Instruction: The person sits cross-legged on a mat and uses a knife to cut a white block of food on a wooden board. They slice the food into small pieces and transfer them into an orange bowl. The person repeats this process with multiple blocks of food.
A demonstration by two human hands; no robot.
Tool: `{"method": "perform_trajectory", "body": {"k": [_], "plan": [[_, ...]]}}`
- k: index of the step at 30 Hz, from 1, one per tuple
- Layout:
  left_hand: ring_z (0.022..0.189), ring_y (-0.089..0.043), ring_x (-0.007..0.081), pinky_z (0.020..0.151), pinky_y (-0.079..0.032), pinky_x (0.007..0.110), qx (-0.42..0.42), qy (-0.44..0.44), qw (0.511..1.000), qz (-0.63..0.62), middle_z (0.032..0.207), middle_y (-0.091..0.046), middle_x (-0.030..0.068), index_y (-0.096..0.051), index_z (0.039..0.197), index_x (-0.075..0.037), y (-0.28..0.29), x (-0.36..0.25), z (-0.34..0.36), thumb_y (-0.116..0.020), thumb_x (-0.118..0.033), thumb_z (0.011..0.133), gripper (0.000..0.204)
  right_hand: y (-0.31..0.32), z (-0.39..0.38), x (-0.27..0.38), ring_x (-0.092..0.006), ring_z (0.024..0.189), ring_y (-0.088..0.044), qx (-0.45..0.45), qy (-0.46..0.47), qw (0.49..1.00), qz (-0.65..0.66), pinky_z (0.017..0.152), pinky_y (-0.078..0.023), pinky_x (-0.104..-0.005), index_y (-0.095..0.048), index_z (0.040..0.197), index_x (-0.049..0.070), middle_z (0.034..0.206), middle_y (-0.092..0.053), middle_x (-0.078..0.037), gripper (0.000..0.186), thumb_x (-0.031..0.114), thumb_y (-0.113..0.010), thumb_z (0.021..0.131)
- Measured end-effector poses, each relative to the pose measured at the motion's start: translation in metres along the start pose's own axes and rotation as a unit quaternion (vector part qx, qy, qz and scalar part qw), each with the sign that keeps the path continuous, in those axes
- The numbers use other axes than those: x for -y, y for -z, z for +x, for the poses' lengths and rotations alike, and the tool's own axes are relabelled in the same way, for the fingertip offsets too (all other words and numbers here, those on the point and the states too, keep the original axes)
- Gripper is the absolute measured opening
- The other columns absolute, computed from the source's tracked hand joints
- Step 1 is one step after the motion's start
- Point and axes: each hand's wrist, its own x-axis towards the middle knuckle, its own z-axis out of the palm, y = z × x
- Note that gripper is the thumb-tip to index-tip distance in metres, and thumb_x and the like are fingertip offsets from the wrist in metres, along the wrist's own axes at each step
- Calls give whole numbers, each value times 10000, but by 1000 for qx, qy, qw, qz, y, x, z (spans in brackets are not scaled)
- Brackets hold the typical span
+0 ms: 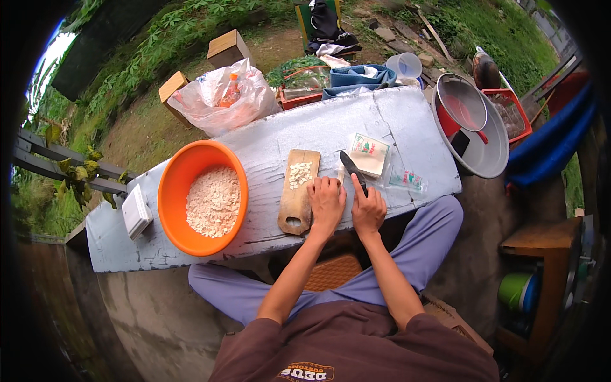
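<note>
My right hand [369, 209] grips a knife [351, 167], its dark blade pointing away and to the left. Close beside it, my left hand [327, 200] rests at the right edge of a wooden cutting board [295, 207] with fingers curled together; whatever lies under them is hidden. Small pale chopped pieces [300, 174] lie on the board's far half. Left of the board stands an orange basin [167, 213] holding a heap of similar pale pieces [213, 200]. Just beyond the knife is a clear packet of pale square slabs [369, 156]; a flattened plastic wrapper [407, 179] lies to its right.
A white lidded box [135, 212] sits at the table's left end. Along the far edge are a plastic bag [223, 102] with an orange bottle and blue cloth [359, 79]. A large metal basin [490, 156] with a strainer [463, 102] stands at the right end of the grey table [267, 137].
</note>
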Motion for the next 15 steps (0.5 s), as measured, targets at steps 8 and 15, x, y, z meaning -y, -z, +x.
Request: {"method": "perform_trajectory", "body": {"k": [8,15], "plan": [[941,-551,278,843,-374,422,-11,37,999,-33,897,-637,86,-698,888,-85,-1,-3,0,-704,-152,800,111,7,3,0,-228,713,-576,21,-4,999,33,617,-464,-380,-603,1405,344,796,-525,-38,569,168,-681,869],[964,-562,270,865,-376,421,-15,32,998,-49,914,-658,84,-681,884,-84,-5,-2,0,-685,-130,781,113,36,7,-11,-370,909,-647,126,-86,949,276,823,-514,-460,-548,1444,190,966,-638,-170,496,153,-621,954]]}}
